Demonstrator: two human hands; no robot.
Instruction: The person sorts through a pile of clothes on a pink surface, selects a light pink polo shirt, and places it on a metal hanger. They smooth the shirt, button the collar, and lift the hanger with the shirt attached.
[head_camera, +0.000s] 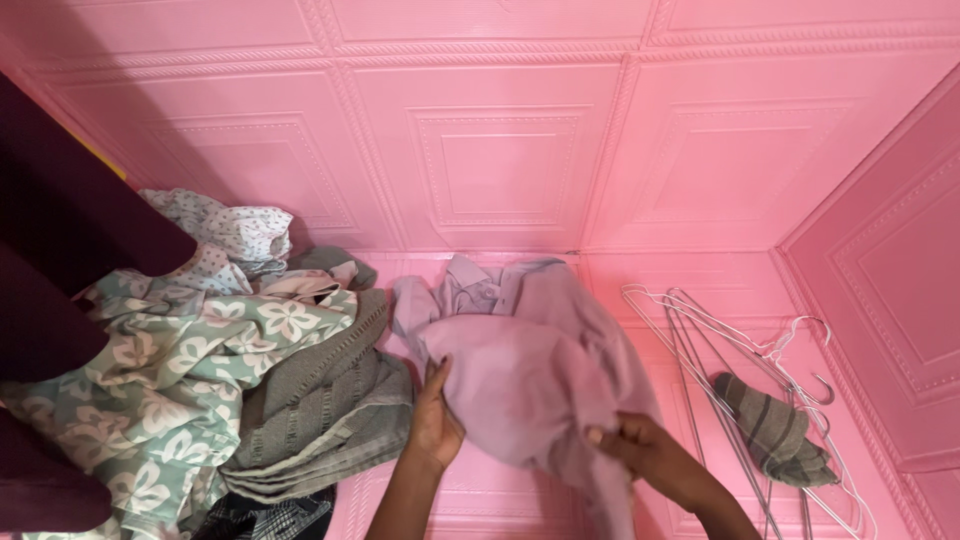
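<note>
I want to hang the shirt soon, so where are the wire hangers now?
The wire hangers lie on the pink floor at the right, beside the lilac shirt, with a striped grey sock on them.

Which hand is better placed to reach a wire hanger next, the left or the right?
Probably the right hand: it grips the lilac shirt nearest the wire hangers. The left hand holds the shirt's far side.

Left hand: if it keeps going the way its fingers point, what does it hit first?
The left hand points up and slightly right, already against the lilac shirt, so the shirt comes first. Beyond it is likely the pink wall; depth unclear.
</note>
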